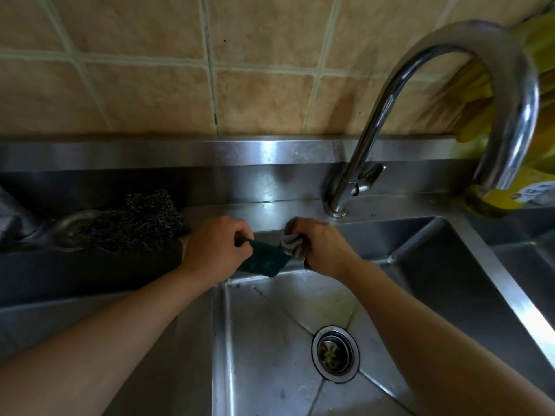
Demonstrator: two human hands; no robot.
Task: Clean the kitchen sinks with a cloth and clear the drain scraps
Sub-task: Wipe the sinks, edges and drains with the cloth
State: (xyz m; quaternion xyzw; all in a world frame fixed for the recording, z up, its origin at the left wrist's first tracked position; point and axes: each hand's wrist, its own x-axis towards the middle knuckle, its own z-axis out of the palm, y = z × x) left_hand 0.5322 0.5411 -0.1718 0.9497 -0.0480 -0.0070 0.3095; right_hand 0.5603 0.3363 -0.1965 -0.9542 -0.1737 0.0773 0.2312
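My left hand [216,247] grips a dark green scouring pad [265,260] at the back rim of the steel sink [270,340]. My right hand [321,247] grips a bunched grey cloth [292,244] right beside the pad; the two touch. Both hands hover over the sink's back wall. In the basin floor sits the round drain strainer [335,352] with pale scraps in it. Greenish smears stain the floor above the drain.
A chrome gooseneck faucet [420,115] rises at the back right, its spout over the right side. A dark steel-wool scourer [141,226] lies on the left ledge. A yellow bottle [495,199] and yellow gloves [480,100] stand behind the spout. A second basin [525,265] lies to the right.
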